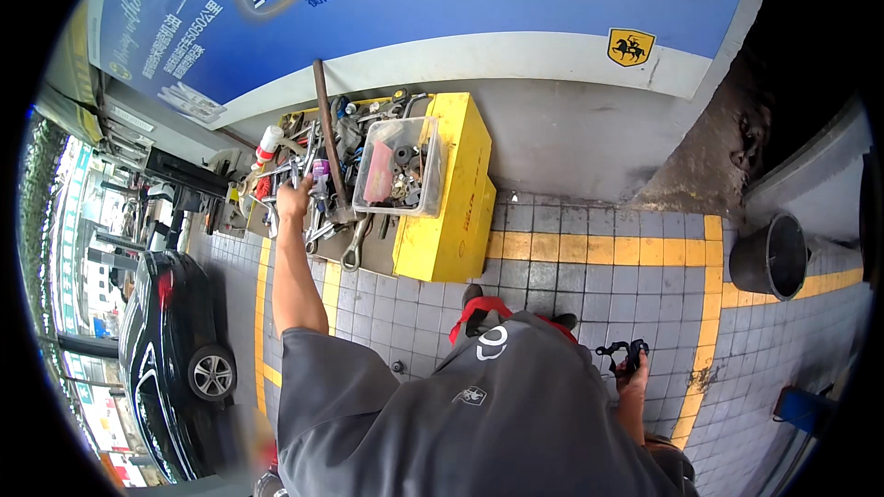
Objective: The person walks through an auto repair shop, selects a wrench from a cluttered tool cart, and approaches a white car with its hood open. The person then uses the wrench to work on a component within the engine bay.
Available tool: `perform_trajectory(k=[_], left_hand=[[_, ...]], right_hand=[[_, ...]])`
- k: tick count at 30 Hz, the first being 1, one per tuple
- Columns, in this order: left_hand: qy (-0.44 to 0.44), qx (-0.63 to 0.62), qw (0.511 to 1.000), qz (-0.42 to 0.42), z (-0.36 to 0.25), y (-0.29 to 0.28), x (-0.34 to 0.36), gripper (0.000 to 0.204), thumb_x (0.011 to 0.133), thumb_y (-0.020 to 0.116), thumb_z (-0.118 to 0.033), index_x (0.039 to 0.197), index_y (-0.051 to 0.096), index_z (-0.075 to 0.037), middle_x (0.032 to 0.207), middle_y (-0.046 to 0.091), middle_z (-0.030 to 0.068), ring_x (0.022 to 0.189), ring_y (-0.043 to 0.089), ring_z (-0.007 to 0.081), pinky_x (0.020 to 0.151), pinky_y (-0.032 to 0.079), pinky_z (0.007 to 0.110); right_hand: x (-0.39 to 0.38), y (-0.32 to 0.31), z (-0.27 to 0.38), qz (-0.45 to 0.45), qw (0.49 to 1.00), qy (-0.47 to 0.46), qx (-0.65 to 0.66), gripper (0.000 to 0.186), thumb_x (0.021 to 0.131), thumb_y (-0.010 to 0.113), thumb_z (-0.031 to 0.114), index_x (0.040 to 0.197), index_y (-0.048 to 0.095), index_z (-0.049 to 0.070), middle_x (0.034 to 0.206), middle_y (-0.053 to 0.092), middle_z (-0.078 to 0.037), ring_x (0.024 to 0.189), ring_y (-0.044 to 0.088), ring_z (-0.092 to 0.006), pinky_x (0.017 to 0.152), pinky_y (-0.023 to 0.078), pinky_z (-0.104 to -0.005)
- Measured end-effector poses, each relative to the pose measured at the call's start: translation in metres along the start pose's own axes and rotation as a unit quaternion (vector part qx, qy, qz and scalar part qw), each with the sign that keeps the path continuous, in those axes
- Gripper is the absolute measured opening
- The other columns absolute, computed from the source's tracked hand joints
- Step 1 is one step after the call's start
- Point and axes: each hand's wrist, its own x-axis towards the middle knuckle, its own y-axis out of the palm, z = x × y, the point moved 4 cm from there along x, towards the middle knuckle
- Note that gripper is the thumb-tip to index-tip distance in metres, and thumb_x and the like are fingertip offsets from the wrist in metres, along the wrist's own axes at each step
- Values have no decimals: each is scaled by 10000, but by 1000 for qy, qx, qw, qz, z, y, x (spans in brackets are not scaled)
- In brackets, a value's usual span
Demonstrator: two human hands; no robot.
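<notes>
My left arm stretches over the tool pile on a yellow cabinet [442,239]. My left hand [293,196] is closed among the silver wrenches, and what its fingers hold is too small to make out. Beside it lie a purple-labelled can [320,168] and a long-handled hammer [329,129]. A white bottle with a red band [269,142] stands just past the hand. Low at my right side, my right hand [632,375] grips a black bracket-like part [624,352], whose exact kind I cannot tell.
A clear plastic box [431,166] of small metal parts sits on the cabinet. A large combination wrench [356,244] overhangs its near edge. A black bucket [770,258] stands far right on the tiled floor. A black car [175,359] is parked at left.
</notes>
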Motion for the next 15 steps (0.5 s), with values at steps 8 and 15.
perform_trajectory(k=[8,15], left_hand=[[-34,-451,873,182,-156,-38,-131,459,1025,627,-508,1100,606,-57,697,456,-48,497,343,40,434,251,216],[-34,-522,717,461,-309,52,-277,634,1000,464,-700,1110,576,-86,666,409,-35,465,294,61,394,210,208]], right_hand=[[16,7,19,32,998,-46,10,376,943,712,487,911,607,127,742,570,-13,635,536,-154,622,471,-321],[-6,22,79,-12,992,-108,66,333,932,746,446,1056,681,145,828,607,5,673,557,-144,672,541,-309]])
